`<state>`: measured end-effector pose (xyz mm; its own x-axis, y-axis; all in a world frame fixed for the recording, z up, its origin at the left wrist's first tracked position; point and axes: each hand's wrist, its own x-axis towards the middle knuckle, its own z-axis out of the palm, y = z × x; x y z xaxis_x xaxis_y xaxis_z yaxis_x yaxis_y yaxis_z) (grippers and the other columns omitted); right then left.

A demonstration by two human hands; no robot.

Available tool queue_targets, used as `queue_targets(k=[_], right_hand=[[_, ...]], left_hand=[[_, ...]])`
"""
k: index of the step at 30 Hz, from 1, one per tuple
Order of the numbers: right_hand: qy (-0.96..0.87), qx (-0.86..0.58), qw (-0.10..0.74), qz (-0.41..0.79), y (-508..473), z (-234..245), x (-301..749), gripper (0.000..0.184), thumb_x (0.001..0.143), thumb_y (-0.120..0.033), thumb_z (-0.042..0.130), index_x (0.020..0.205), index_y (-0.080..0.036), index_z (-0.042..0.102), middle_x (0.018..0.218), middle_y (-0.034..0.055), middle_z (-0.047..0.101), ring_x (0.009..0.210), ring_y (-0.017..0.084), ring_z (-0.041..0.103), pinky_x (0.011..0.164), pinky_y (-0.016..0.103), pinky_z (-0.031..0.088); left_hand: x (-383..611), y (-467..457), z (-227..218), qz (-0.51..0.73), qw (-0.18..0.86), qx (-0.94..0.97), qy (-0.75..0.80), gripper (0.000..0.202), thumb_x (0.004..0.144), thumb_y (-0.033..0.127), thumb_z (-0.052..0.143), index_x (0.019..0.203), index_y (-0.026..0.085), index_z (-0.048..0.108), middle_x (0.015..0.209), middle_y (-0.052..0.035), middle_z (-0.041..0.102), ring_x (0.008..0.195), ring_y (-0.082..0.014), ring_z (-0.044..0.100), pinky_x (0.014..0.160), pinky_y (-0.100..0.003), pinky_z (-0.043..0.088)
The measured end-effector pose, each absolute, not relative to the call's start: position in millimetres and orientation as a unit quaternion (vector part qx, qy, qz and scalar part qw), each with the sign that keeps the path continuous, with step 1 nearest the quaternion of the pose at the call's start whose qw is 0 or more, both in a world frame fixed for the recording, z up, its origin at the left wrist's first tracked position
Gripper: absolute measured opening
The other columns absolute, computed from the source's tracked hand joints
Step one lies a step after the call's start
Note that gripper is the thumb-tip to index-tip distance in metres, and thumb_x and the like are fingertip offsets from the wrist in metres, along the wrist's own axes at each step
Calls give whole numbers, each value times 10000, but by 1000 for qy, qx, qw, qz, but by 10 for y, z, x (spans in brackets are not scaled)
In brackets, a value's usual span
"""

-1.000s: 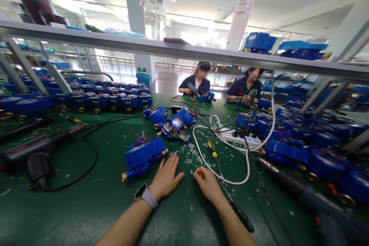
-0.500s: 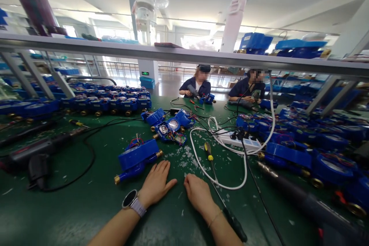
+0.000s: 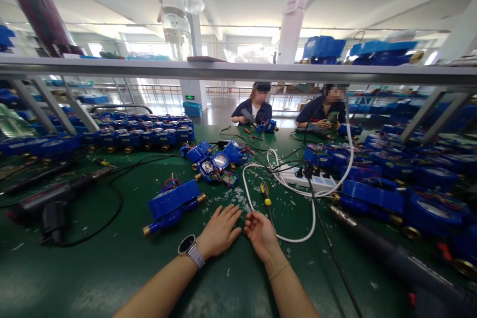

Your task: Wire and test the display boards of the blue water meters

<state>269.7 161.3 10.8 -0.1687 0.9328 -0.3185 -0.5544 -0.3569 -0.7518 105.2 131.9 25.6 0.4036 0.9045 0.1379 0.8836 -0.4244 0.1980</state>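
Observation:
My left hand (image 3: 219, 231) lies open on the green bench, fingers spread beside small clear flakes (image 3: 244, 198). Close to its right, my right hand (image 3: 263, 236) is turned partly palm up with its fingers curled in; I see nothing in them. A blue water meter (image 3: 173, 201) with brass ends rests just left of my left hand. Beyond both hands is an opened meter (image 3: 218, 166) with its wires and circuit board showing. A yellow-and-black screwdriver (image 3: 265, 194) lies just past my right hand, its shaft partly hidden.
Heat guns lie at left (image 3: 55, 203) and right (image 3: 395, 253). A white power strip (image 3: 307, 179) and looped white cable (image 3: 294, 240) lie right of centre. Rows of meters (image 3: 149, 134) fill both sides. A shelf (image 3: 238, 70) crosses above; two people sit opposite.
My left hand has shifted right, away from the blue meter. The right hand has rolled from back up to partly palm up. A dark-handled tool beside my right forearm is now hidden.

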Motion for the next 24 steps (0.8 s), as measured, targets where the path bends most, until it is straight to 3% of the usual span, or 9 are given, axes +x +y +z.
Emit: queue_targets(k=[6,12,20,24], right_hand=[[-150,-376,540,738,1657,82,2729,220,1004,-330,525,908,-138,572,606,-91,423,379,32,307,339,150,271],[-127,-366,543,745,1630,144,2723,171,1002,-292,535,957,-134,583,600,-96,420,371,27,306,329,140,265],[-100,-361,544,751,1606,229,2698,149,1007,-262,521,975,-132,587,589,-99,403,369,29,305,329,140,262],[-94,-359,540,755,1586,279,2692,135,1009,-220,490,972,-132,584,567,-104,371,362,31,290,325,138,246]], left_hand=[[1268,1486,309,119,28,822,556,427,982,352,402,1390,241,460,1387,-105,517,1330,-278,428,1141,-527,283],[1310,1527,262,122,28,816,565,444,976,385,430,1393,237,455,1514,-94,389,1425,-287,296,1169,-568,205],[1245,1550,241,133,38,797,587,382,965,284,440,1341,279,509,1497,-93,407,1412,-284,323,1142,-588,252],[1325,1688,320,145,36,798,584,333,927,224,505,1231,303,615,1468,-75,443,1407,-271,329,1156,-553,238]])
